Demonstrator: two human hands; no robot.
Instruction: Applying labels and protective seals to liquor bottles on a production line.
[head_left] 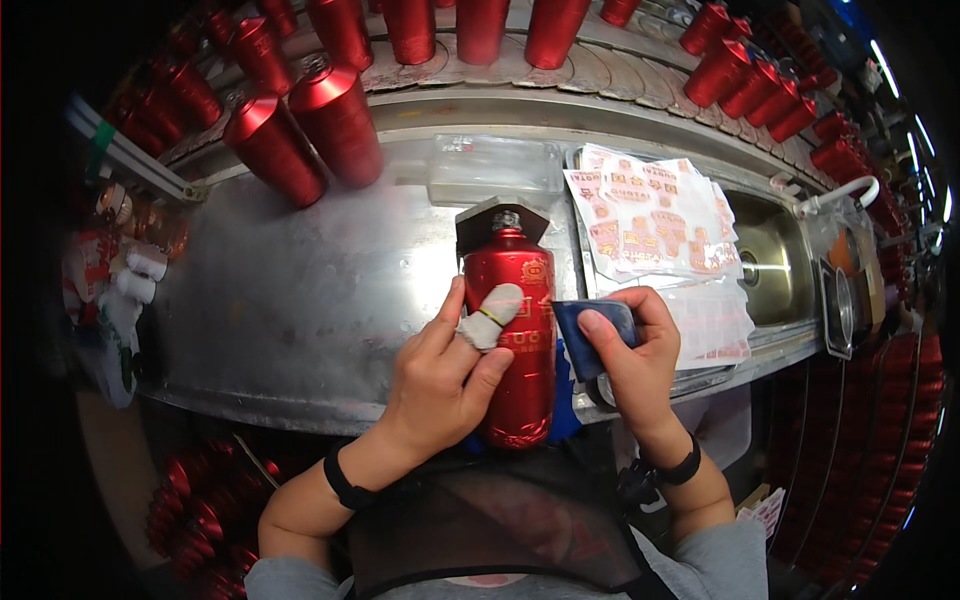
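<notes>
In front of me a glossy red bottle (525, 400) with gold markings lies with its neck pointing away, against a dark angular rest (478, 225). My left hand (430, 375) is on the bottle's left side, fingers apart. Its thumb and a finger in a pale finger cot (492, 318) touch the bottle, while another finger stretches up along the edge. Pinched between the thumb and fingers of my right hand (645, 355) is a flat blue scraper (573, 335), whose edge is close to the bottle's right side.
Printed decal sheets (650, 225) lie right of the bottle, near a metal sink (775, 300). A clear plastic box (495, 165) sits behind it. Two red bottles (275, 150) stand at the back left of the metal worktop (310, 300). More line the conveyor (610, 75).
</notes>
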